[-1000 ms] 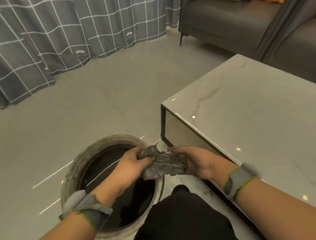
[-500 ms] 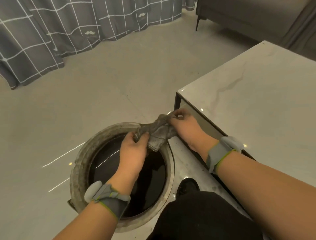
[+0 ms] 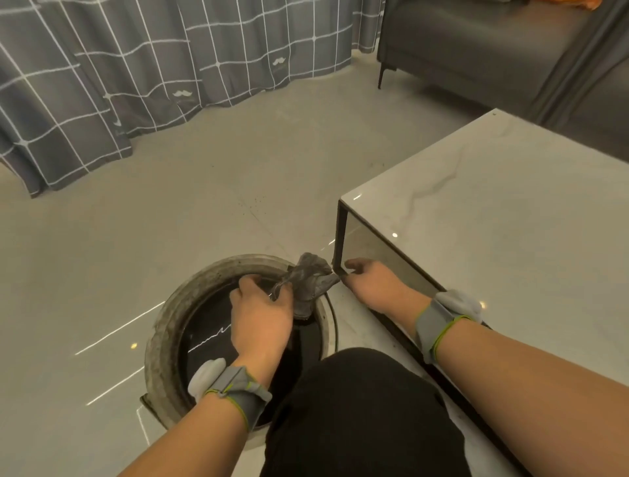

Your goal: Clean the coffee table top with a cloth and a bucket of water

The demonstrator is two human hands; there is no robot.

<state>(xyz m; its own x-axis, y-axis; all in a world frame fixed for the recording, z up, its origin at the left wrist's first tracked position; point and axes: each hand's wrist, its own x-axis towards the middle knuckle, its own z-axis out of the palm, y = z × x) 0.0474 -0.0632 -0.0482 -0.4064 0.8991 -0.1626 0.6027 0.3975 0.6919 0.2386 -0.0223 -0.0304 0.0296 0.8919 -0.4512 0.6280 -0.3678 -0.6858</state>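
a: currently wringing. left hand (image 3: pixel 262 320) and right hand (image 3: pixel 374 286) both grip the cloth (image 3: pixel 308 282) over the bucket (image 3: pixel 163 337).
b: next, likely carry it to the table (image 3: pixel 510 221); top looks unwiped.

Curtain (image 3: pixel 136 75): dark grey fabric with a white grid pattern and small white moustache motifs, hanging across the far left and centre, its hem bunched on the floor. Sofa (image 3: pixel 476 44): dark grey upholstery on a thin dark leg, at the far right corner. An orange item (image 3: pixel 592 3) sits at the top edge above the sofa; too little shows to identify it. Floor (image 3: pixel 170 211): pale grey glossy tiles carrying small light reflections and thin bright streaks at lower left, with a scatter of dark specks near the centre. Trousers (image 3: pixel 360 415): black fabric over a bent knee at the bottom centre. Wristbands (image 3: pixel 235 388): grey with yellow-green edging and a pale pod, one on each wrist.
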